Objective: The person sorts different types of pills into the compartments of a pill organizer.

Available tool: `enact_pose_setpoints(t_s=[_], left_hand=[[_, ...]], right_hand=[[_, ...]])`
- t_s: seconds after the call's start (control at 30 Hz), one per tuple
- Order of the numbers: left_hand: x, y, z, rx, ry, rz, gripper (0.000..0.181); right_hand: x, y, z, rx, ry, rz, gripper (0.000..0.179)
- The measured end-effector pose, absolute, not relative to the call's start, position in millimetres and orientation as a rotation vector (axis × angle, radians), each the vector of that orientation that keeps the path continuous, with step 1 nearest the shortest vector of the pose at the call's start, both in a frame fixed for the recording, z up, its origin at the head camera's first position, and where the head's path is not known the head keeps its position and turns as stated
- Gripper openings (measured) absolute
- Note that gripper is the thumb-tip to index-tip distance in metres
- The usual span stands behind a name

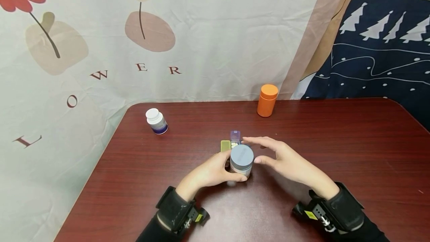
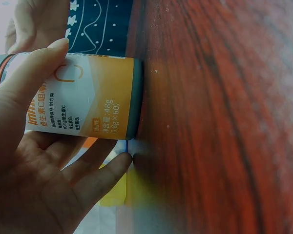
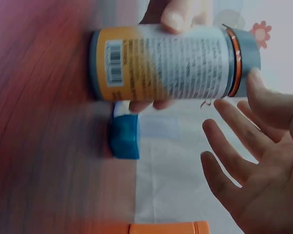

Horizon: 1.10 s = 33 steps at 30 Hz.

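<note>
You have your left hand (image 1: 213,169) wrapped around the jar (image 2: 100,92), upright on the table (image 1: 336,145) just in front of the pill box (image 1: 225,145), while your right hand (image 1: 285,158) holds nothing, fingers extended, thumb by the lid (image 1: 242,154), contact impossible to tell.

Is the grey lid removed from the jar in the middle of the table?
No, the right wrist view shows the grey lid on top of the jar.
</note>
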State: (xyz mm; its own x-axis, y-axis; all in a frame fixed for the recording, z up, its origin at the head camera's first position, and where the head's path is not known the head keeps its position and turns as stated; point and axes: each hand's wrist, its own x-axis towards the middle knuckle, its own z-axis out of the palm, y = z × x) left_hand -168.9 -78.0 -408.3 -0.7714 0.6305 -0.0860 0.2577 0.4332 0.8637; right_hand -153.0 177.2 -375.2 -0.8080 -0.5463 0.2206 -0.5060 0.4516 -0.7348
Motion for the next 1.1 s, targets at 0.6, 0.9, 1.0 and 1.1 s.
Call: enact_pose_setpoints(t_s=[0.6,0.9,1.0,1.1], left_hand=[[-185.4,-80.8,-448.8,0.806,2.327,1.264,0.062],[-196.0,-80.9,-473.1,0.818,2.342,1.283,0.06],[-195.3,-80.8,-472.6,0.813,2.357,1.273,0.058],[-194.6,-81.2,-470.6,0.801,2.345,1.274,0.058]], right_hand=[[-148.7,169.7,-375.3,-0.899,2.682,-1.281,0.052],[-137.5,151.6,-376.6,-0.925,2.78,-1.276,0.062],[-133.3,143.6,-378.5,-0.942,2.908,-1.235,0.064],[-128.5,136.4,-379.7,-0.932,3.054,-1.166,0.067]])
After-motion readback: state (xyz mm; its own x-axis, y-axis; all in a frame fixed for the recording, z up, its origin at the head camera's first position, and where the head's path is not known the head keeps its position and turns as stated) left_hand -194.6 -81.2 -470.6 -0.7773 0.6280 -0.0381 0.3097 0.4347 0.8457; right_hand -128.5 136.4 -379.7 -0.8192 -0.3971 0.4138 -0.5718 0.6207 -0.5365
